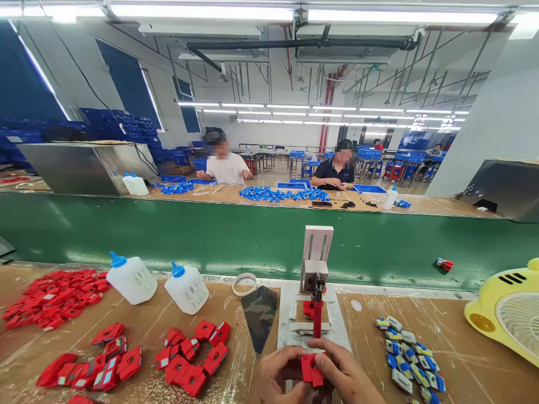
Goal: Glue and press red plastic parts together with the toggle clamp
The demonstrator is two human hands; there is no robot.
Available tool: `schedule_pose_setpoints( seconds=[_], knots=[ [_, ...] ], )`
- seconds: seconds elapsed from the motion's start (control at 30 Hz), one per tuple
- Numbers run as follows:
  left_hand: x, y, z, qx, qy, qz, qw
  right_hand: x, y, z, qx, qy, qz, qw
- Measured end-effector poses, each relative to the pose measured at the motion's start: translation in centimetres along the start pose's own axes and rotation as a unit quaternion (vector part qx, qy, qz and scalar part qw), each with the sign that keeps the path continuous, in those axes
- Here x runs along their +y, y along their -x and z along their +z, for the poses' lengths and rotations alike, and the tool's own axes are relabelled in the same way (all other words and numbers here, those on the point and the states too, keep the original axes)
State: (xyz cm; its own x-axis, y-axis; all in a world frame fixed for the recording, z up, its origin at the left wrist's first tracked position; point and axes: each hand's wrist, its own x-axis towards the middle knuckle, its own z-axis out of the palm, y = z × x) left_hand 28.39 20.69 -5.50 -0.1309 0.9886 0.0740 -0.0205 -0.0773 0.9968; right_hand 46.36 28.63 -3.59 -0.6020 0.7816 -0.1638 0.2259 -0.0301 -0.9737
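Both my hands meet at the bottom centre over a small red plastic part (309, 367). My left hand (280, 375) pinches its left side and my right hand (343, 373) closes on its right side. Just beyond them stands a small white press jig (315, 264) with a red handle (317, 317) on a white base plate (290, 314). Loose red parts (191, 353) lie to the left of my hands. Small grey, blue and yellow pieces (410, 356) lie in a heap to the right.
Two white squeeze bottles with blue caps (132, 278) (187, 287) stand at left, beside a larger red heap (54, 297). A tape ring (244, 283), camouflage cloth (261, 314), yellow fan (511, 311). A green conveyor belt (210, 235) runs across. Two people sit opposite with blue parts (282, 194).
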Motion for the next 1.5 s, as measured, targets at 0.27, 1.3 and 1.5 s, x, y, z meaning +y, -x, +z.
schedule_pose_setpoints(
  seconds=[0.27, 1.3, 1.5],
  knots=[
    [1.7, -6.1, -4.1, 0.045, -0.054, -0.039, 0.997, -2.2, -3.8, -1.2, 0.100, 0.041, -0.035, 0.994],
    [0.1, -10.0, -0.3, -0.006, -0.152, -0.012, 0.988, -0.2, -5.1, 0.0, 0.065, 0.424, -0.041, 0.902],
    [0.4, -9.0, -1.3, -0.016, -0.206, 0.006, 0.978, -1.0, -3.6, -1.6, 0.031, 0.410, -0.068, 0.909]
  ],
)
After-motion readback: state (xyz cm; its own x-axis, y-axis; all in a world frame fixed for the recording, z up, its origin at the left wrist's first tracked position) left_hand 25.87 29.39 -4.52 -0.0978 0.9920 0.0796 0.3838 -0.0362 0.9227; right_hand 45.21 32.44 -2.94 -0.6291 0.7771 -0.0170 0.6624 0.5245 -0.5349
